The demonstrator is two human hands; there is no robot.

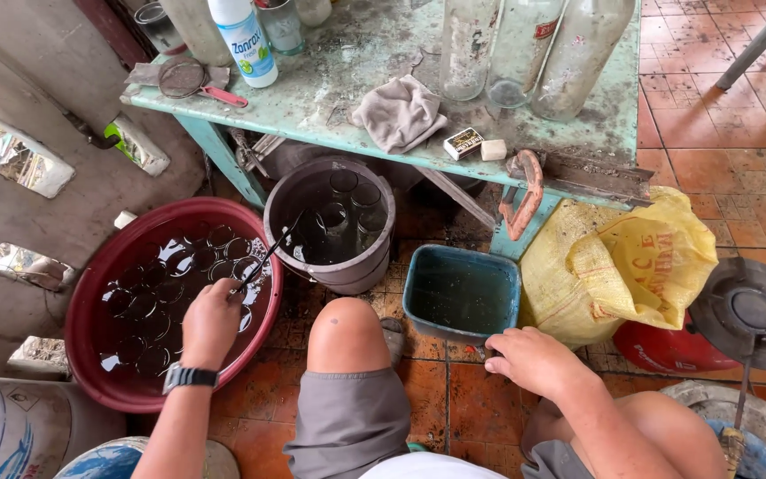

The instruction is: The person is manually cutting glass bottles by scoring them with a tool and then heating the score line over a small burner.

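My left hand (210,321), with a watch on the wrist, hovers over a wide red basin (82,355) of dark water full of several submerged glass jars. It grips a thin dark stick (269,255) that slants up toward a grey bucket (330,270), which also holds jars in water. My right hand (538,359) rests on the tiled floor by the near corner of a teal square tub (461,294), fingers loosely curled and holding nothing. My bare knee (345,335) sits between the two hands.
A worn green table (569,124) above carries three tall glass bottles (525,53), a grey rag (399,112), a spray bottle (243,40), a strainer (184,80) and a small box (463,143). A yellow sack (618,266) and a gas burner (751,310) stand at right.
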